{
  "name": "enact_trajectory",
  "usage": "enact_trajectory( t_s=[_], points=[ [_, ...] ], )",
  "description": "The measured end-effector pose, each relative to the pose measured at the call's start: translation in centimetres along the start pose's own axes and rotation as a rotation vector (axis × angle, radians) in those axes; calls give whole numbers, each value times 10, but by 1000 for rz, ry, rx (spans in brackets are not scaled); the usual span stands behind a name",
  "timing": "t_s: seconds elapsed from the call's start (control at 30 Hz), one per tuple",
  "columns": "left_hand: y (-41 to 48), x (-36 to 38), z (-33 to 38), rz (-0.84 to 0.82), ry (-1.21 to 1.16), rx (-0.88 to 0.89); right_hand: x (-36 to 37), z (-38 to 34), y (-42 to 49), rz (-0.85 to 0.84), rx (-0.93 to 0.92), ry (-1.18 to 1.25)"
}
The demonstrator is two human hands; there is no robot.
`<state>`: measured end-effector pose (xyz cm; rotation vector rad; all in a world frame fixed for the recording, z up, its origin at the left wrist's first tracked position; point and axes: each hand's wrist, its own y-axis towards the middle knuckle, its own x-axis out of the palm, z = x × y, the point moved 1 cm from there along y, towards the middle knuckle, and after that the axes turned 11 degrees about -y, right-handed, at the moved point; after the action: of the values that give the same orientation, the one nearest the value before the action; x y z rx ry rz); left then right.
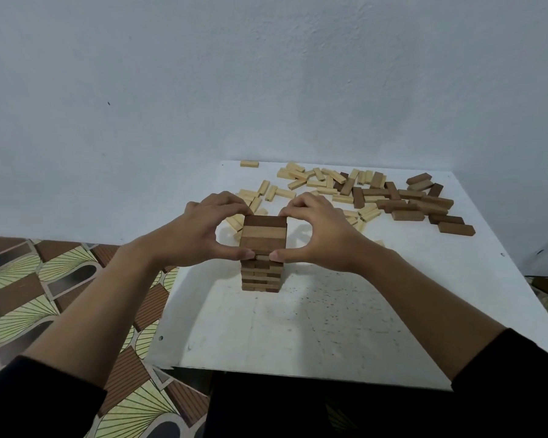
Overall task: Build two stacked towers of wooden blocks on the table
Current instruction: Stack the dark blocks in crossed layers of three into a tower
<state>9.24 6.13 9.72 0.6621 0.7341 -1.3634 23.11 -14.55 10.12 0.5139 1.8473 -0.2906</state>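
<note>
both hands, left hand [200,230] and right hand [317,230], pinch the tower [262,248] top; loose blocks [377,194] litter the table [329,327] far-right corner behind them.

One tower [261,273] stands on the one desk [329,327], its top layer made of three blocks. Two hands are in view, the left hand [203,229] and the right hand [317,232]. Loose pale blocks [310,178] number well over twenty; they overlap too much for an exact count. Loose dark brown blocks [424,203] number roughly fifteen. One single pale block [249,163] lies apart.
</note>
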Motion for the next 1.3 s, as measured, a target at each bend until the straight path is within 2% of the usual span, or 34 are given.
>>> enact_trajectory(
  t_s=[0.5, 1.0, 1.1, 1.3],
  points=[
    [1, 2, -4, 8, -58, -26, 3, 1, -2, -14, 47, 69],
    [-7, 3, -3, 61, -136, -63, 14, 6, -10, 57, 77, 194],
    [-11, 4, -5, 111, -217, -71, 17, 8, -14, 108, 101, 290],
    [-21, 38, 0, 367, -477, -130, 36, 12, -23, 198, 207, 504]
  ],
)
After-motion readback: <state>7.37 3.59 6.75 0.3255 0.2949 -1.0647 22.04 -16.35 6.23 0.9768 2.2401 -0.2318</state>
